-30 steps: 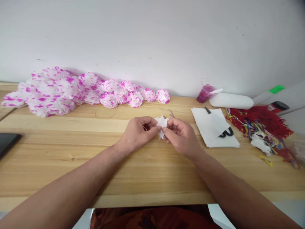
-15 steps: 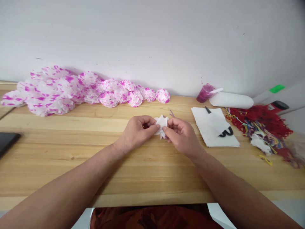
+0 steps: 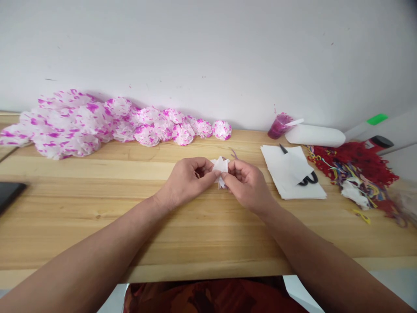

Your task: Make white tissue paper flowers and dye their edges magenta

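A small folded piece of white tissue paper (image 3: 220,165) is held up between my two hands, over the middle of the wooden table. Thumb and fingers of my left hand (image 3: 189,176) pinch its left side. On its right side my right hand (image 3: 246,180) grips it the same way, fingers curled behind. Pointed corners of the paper stick up between the thumbs. A bit of purple yarn (image 3: 234,154) shows just beyond the paper; whether it is tied to the paper I cannot tell.
White-and-magenta paper pompoms (image 3: 81,126) line the wall at left. To the right stand a cup of purple liquid (image 3: 279,126), a white roll (image 3: 316,135), a stack of white sheets (image 3: 283,178) partly covering black-handled scissors (image 3: 308,178), and tangled yarn (image 3: 355,165). A dark flat object (image 3: 11,195) lies far left.
The paper's upper layers sit slightly differently between my thumbs. Both hands keep their pinch in nearly the same place; the whole view has shifted a little.
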Demonstrator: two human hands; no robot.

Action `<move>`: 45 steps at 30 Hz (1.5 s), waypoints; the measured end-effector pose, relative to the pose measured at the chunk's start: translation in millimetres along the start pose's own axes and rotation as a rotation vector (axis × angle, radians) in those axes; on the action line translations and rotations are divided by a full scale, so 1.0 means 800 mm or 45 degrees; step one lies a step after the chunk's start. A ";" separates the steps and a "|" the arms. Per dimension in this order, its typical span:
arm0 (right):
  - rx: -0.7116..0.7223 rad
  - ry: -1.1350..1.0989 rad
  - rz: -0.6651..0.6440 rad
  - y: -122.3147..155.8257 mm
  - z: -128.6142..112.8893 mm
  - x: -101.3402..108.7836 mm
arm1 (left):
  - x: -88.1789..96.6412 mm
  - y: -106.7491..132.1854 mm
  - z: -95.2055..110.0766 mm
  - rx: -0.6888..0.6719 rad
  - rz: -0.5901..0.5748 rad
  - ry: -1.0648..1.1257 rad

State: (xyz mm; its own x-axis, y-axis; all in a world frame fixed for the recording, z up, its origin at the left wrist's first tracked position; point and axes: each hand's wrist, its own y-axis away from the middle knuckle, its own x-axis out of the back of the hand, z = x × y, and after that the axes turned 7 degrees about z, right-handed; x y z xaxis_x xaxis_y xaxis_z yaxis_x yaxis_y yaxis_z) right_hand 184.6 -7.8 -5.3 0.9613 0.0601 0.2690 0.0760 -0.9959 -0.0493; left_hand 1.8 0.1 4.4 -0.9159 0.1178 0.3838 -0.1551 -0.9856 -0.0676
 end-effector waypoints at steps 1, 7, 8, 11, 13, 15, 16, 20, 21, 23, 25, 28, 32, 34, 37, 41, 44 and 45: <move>0.001 -0.004 -0.001 0.000 0.000 0.000 | 0.000 0.000 0.001 -0.008 0.006 -0.015; -0.005 0.013 -0.004 0.001 -0.001 -0.001 | 0.000 0.001 0.001 -0.002 0.011 -0.036; -0.005 0.018 -0.003 0.001 -0.001 -0.001 | 0.000 0.001 0.000 -0.003 0.006 -0.027; -0.002 0.033 0.005 0.000 0.001 -0.001 | -0.002 0.001 0.000 -0.022 -0.012 -0.010; -0.006 0.035 0.006 -0.001 0.002 0.000 | -0.002 0.002 0.000 -0.040 -0.016 -0.007; -0.012 0.018 -0.001 -0.001 0.002 0.000 | -0.002 0.002 0.000 -0.047 -0.013 -0.004; -0.014 0.006 -0.005 -0.001 0.002 0.000 | -0.002 0.002 0.000 -0.045 -0.010 0.000; 0.009 -0.024 -0.017 0.001 0.001 -0.001 | -0.002 0.002 0.002 -0.028 0.033 0.029; 0.026 -0.020 -0.023 0.002 0.001 -0.002 | -0.002 0.002 0.002 -0.023 0.056 0.034; 0.070 0.002 -0.028 0.004 -0.001 -0.003 | -0.002 0.001 0.002 -0.013 0.094 0.031; 0.103 0.027 -0.021 0.005 -0.002 -0.004 | -0.002 0.000 0.001 -0.002 0.101 0.021; 0.086 0.013 -0.009 0.005 -0.003 -0.004 | -0.002 -0.001 0.000 0.016 0.079 0.033; -0.021 -0.042 -0.015 0.002 -0.002 -0.002 | -0.002 0.001 0.000 0.019 0.043 0.053; -0.053 -0.052 -0.011 0.001 -0.002 -0.002 | -0.003 0.001 -0.001 0.012 0.040 0.047; -0.075 -0.069 0.002 0.001 -0.002 -0.002 | -0.003 0.002 0.000 0.016 0.041 0.062; -0.082 -0.080 0.005 0.002 -0.003 -0.002 | -0.002 0.000 0.000 0.055 0.021 0.098; -0.067 -0.080 -0.006 0.002 -0.003 -0.002 | -0.001 0.000 0.001 0.075 0.008 0.111; -0.062 -0.079 -0.009 0.002 -0.003 -0.002 | -0.001 0.000 0.001 0.078 0.004 0.120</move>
State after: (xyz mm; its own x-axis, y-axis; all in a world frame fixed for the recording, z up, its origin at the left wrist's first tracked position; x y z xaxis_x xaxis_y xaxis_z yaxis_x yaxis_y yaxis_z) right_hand 182.8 -9.5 -3.4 0.9753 0.0700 0.2093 0.0717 -0.9974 -0.0005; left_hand 2.5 -0.1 4.6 -0.9476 0.1226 0.2950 -0.1317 -0.9912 -0.0110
